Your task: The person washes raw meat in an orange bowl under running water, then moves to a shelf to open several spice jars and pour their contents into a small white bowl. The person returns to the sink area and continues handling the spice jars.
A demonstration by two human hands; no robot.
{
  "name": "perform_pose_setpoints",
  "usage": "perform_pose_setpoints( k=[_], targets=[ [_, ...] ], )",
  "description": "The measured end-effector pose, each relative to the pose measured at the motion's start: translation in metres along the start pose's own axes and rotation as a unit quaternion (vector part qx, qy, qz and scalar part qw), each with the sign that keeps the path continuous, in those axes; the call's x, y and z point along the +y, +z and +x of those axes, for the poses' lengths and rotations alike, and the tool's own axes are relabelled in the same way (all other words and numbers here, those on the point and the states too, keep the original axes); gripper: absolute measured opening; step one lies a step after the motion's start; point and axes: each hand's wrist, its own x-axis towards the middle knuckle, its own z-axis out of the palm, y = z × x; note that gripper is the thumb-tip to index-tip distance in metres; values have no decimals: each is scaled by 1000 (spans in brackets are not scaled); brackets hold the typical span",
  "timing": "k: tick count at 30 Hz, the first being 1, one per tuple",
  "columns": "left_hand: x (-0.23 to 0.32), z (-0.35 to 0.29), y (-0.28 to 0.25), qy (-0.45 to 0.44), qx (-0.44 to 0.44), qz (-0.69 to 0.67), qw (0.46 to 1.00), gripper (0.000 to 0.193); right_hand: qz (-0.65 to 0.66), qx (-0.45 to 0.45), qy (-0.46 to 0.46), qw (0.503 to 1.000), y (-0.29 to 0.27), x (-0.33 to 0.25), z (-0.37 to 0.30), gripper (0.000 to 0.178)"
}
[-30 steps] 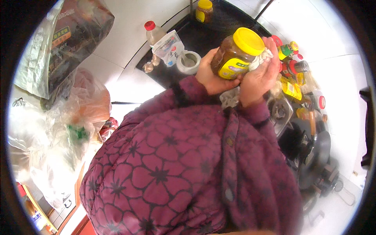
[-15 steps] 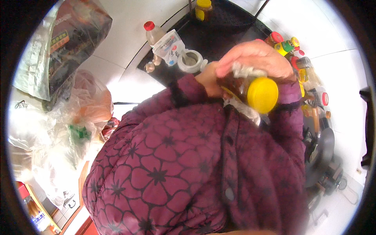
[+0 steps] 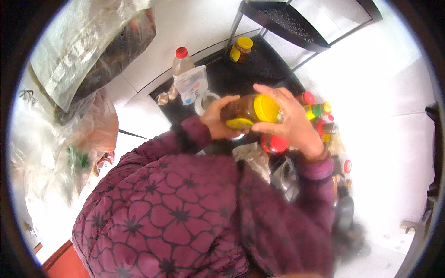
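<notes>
A jar [image 3: 239, 109] with dark brown contents and a yellow lid [image 3: 267, 108] is held tilted on its side above the black counter. My left hand [image 3: 217, 119] is wrapped round its base end. The fingers and thumb of my right hand [image 3: 293, 121] grip the lid end from above and below. A little crumpled whitish material shows between the right palm and the lid; I cannot tell what it is. Just behind my left hand stands a white pot [image 3: 204, 103], partly hidden by it.
A red-capped bottle [image 3: 182, 62], a white pouch [image 3: 191, 85] and garlic bulbs [image 3: 167, 94] stand at the back left. Another yellow-lidded jar [image 3: 241, 49] is near a black rack [image 3: 285, 23]. Several condiment jars [image 3: 317, 110] line the right. Plastic bags [image 3: 55, 153] hang at left.
The jar has moved left and turned so that its lid points right. My right hand now grips the lid end instead of arching over it. The view has shifted, showing more of the rack.
</notes>
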Motion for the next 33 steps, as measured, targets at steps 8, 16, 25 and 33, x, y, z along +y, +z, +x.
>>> perform_pose_setpoints(
  k=[8,16,25,33],
  targets=[
    [-3,22,-18,-197,-50,-651,731,68,-20,59,10,998,7,30,32,49],
    [-9,16,-40,-181,9,-539,823,71,-50,134,234,962,11,150,86,50],
    [-22,-11,-80,-140,-30,-439,887,61,-337,100,201,914,61,353,170,46],
    [-25,-25,-101,-167,34,-446,879,60,-188,210,250,926,78,356,222,42]
  ],
)
